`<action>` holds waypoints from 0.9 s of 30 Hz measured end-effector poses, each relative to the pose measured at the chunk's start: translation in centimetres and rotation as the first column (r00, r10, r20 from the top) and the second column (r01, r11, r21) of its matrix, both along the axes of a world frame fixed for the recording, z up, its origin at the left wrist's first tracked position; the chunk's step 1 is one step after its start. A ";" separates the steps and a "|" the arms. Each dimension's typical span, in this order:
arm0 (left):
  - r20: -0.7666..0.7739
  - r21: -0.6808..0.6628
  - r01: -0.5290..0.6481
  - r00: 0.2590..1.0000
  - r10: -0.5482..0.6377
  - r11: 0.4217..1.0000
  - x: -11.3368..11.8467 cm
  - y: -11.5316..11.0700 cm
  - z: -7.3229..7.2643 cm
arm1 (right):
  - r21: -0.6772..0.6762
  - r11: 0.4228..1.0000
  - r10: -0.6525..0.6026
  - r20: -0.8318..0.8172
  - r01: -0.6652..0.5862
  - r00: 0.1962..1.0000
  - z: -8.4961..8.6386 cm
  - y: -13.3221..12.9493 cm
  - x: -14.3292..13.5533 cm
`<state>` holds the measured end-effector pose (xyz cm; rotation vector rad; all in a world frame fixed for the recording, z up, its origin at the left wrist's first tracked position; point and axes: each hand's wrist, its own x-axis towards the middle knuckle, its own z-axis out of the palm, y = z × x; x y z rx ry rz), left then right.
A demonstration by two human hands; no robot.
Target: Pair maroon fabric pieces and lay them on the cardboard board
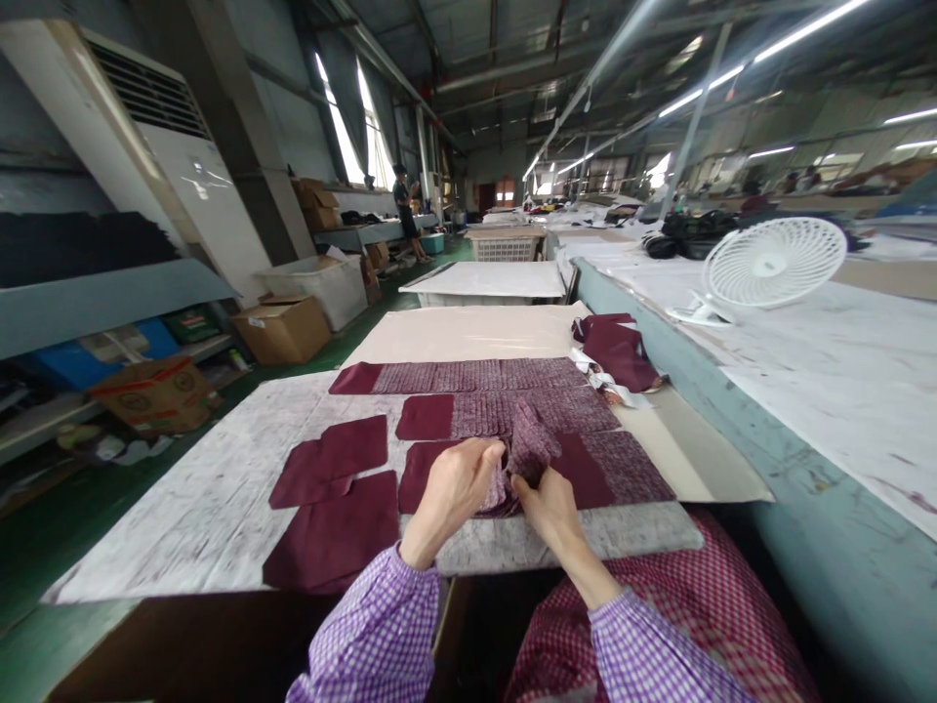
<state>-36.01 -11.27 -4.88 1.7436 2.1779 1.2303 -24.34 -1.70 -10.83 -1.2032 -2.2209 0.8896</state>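
Observation:
My right hand [550, 506] is closed on a speckled burgundy fabric piece [531, 439] that stands up folded above the table. Close beside it on the left, my left hand [460, 476] has its fingers pinched together. What they hold, if anything, is hidden. Beneath both hands lies a row of overlapping burgundy pieces, with a plain end [419, 473] to the left and a speckled part [631, 469] to the right. Two similar rows, an upper row [468, 377] and a middle row [483, 414], run behind. Plain burgundy pieces [333, 527] lie left of my left hand.
A pale work board [197, 488] supports the fabric. Burgundy scraps [619, 353] and white strips [611, 384] lie at its back right. A higher bench [820, 371] with a white fan [776, 262] borders the right side. Cartons [284, 330] stand left; a person [405, 210] stands far back.

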 end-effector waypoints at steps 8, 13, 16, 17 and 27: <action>-0.238 -0.218 -0.153 0.966 0.100 0.964 -2.1 -2.6 -5.2 | -0.130 0.987 -0.101 -0.059 0.093 0.993 -0.3 0.2 -0.3; -0.317 -0.213 -0.243 0.933 0.168 0.946 -0.8 -2.2 -6.7 | -0.187 0.978 -0.127 -0.160 0.097 0.979 -0.5 0.1 -1.2; -0.360 -0.180 -0.287 0.910 0.208 0.941 -0.1 -2.1 -6.7 | -0.209 0.974 -0.127 -0.214 0.081 0.968 -0.4 0.2 -1.9; -0.369 -0.174 -0.299 0.903 0.220 0.938 0.1 -2.1 -6.7 | -0.213 0.974 -0.123 -0.229 0.073 0.966 -0.3 0.2 -2.2; -0.098 0.005 -0.414 0.906 0.413 0.910 -0.9 -1.9 -7.8 | -0.207 0.977 -0.024 -0.319 -0.045 0.947 3.6 -1.5 -5.3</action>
